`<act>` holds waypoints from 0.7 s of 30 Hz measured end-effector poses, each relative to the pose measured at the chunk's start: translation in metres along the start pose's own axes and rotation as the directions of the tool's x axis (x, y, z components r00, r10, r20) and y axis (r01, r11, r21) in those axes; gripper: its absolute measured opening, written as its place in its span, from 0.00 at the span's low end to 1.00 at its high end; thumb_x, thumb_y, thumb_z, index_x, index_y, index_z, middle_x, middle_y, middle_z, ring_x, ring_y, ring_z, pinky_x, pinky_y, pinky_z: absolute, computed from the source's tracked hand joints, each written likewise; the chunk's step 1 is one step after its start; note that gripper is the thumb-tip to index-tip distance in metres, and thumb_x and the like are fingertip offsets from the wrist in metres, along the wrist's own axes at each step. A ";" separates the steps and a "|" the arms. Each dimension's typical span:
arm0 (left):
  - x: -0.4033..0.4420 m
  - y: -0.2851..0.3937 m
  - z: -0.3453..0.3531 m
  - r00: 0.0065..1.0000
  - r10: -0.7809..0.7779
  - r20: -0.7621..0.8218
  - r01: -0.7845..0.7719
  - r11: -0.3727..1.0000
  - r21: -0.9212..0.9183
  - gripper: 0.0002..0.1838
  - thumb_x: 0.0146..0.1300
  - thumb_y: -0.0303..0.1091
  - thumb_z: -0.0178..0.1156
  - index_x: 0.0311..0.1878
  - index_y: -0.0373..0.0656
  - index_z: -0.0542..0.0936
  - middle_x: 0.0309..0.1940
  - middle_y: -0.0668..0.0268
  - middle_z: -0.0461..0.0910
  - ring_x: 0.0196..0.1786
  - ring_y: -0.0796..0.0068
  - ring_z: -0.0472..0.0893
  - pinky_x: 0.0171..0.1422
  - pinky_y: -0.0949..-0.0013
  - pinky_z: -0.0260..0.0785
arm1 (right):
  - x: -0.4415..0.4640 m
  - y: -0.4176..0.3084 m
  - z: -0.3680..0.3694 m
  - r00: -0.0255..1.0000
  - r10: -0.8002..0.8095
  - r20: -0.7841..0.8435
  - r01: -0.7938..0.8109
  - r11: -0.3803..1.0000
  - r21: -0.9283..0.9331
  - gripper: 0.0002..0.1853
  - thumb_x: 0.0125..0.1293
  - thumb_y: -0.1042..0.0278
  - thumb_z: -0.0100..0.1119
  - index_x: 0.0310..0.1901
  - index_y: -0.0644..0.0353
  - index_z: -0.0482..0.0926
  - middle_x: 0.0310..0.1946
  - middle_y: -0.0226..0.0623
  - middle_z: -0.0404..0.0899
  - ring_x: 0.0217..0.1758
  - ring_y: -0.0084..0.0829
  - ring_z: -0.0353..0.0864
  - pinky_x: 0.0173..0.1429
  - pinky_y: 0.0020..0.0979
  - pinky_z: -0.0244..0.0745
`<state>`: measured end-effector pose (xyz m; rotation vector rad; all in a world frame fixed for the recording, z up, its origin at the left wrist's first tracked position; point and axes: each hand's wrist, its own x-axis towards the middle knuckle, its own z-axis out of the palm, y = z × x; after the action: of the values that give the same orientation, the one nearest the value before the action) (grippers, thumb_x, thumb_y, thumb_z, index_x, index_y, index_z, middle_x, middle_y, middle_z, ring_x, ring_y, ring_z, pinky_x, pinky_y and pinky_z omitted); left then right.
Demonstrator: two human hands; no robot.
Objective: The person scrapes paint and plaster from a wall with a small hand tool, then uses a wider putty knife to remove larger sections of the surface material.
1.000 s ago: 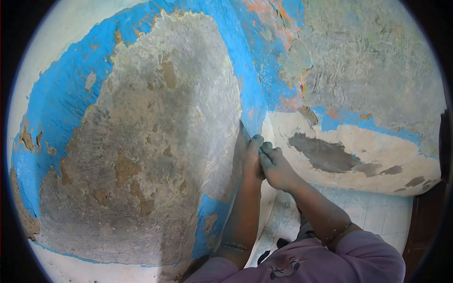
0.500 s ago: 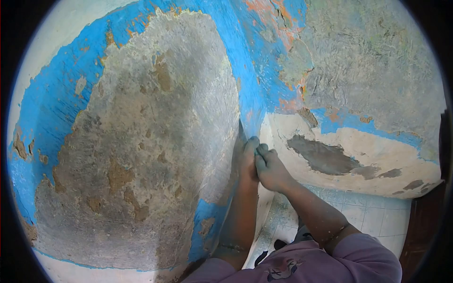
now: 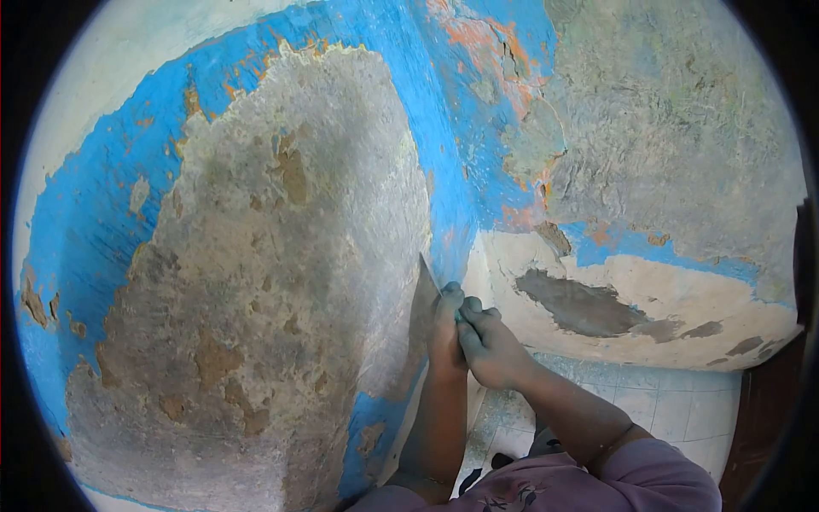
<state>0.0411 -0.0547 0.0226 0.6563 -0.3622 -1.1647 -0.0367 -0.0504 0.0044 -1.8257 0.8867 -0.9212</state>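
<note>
Vivid blue, that paint [image 3: 90,213], flecked with orange! The big bare patch [image 3: 333,264] came mottled grey and brown, the lower wall [image 3: 674,282] cream with dark-grey blotches, the floor tiles [image 3: 636,408] pale and gridded, the shirt [image 3: 657,478] mauve with a dark print!

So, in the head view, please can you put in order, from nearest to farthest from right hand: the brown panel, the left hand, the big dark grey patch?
From the right hand, as the view shows:
1. left hand, close on its left side
2. big dark grey patch, to the right, on the cream wall part
3. brown panel, at the far right edge
</note>
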 end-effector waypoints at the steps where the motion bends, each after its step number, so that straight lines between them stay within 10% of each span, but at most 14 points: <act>1: 0.015 0.002 -0.016 0.985 -0.061 0.161 0.053 0.997 0.056 0.05 0.59 0.30 0.52 0.37 0.42 0.70 0.20 0.69 0.65 0.24 0.76 0.72 0.30 0.64 0.73 | 0.006 0.001 0.001 0.997 0.078 -0.015 -0.077 0.997 0.029 0.12 0.66 0.69 0.39 0.44 0.67 0.68 0.36 0.51 0.70 0.46 0.46 0.66 0.53 0.38 0.63; 5: 0.014 -0.006 -0.008 0.996 -0.087 -0.018 0.088 0.994 0.069 0.04 0.59 0.29 0.51 0.37 0.41 0.70 0.21 0.67 0.68 0.24 0.74 0.72 0.31 0.62 0.73 | 0.010 -0.001 -0.008 0.992 0.127 0.016 -0.128 0.990 0.054 0.11 0.65 0.70 0.39 0.42 0.67 0.70 0.37 0.49 0.70 0.44 0.44 0.67 0.53 0.37 0.64; 21: 0.024 -0.009 -0.015 0.996 -0.058 0.061 0.053 0.995 0.080 0.06 0.58 0.27 0.51 0.39 0.40 0.70 0.24 0.64 0.70 0.22 0.74 0.71 0.28 0.63 0.72 | 0.023 0.016 0.007 0.984 0.144 -0.107 -0.138 0.988 0.063 0.14 0.67 0.68 0.41 0.47 0.67 0.70 0.40 0.53 0.69 0.44 0.43 0.69 0.52 0.37 0.65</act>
<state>0.0525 -0.0748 0.0037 0.7025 -0.4479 -1.2312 -0.0232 -0.0732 -0.0066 -1.6550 1.0358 -0.9554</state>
